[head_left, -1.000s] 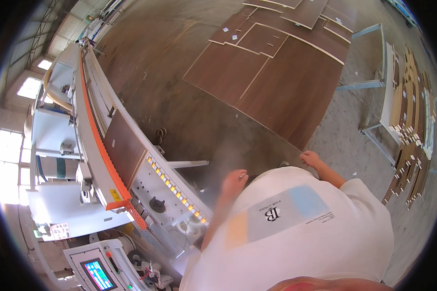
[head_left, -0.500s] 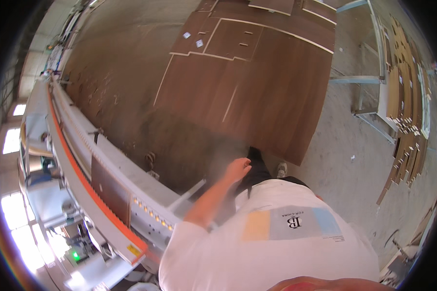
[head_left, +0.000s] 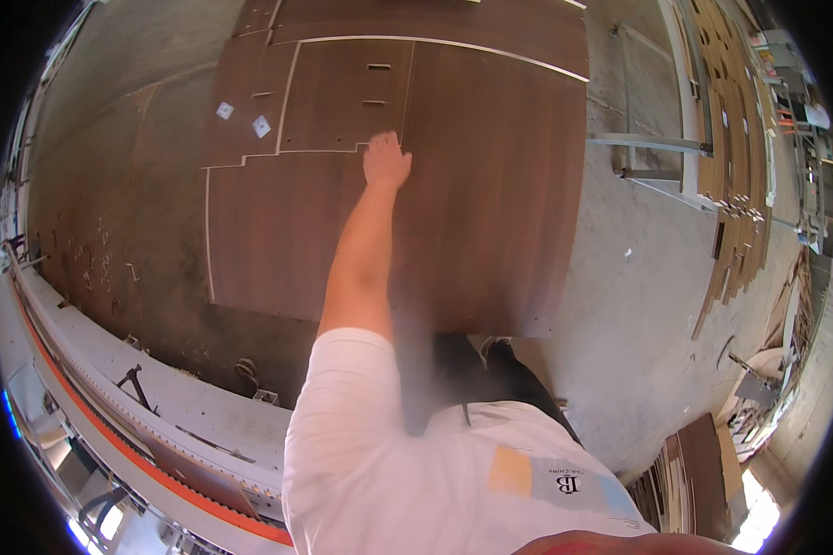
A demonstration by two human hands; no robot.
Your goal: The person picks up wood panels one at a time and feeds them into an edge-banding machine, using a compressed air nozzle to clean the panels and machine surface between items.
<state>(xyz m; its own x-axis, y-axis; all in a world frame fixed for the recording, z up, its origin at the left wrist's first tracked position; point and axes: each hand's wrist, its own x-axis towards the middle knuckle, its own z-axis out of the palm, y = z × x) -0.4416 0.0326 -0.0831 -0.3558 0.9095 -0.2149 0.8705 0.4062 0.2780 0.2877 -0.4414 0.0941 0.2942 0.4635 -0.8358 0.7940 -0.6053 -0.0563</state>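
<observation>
My left hand, palm down and with its fingers stretched forward, reaches out over the stacked dark brown boards. It is open and holds nothing that I can see; whether the fingertips touch the wood is unclear. Just ahead of them lies the near edge of a smaller brown panel with two short slots. A wide brown board spreads to the right of the hand, and another brown board lies to the left. Two white labels stick to a panel at the far left. My right hand is out of view.
A long machine with an orange strip runs along the lower left. On the right, a metal frame stands beside stacked narrow boards. More brown panels lean at the lower right. Scraps litter the floor at left.
My left hand has moved from beside my waist forward over the boards, the arm now extended. The view has turned, so the machine sits lower and the boards nearer.
</observation>
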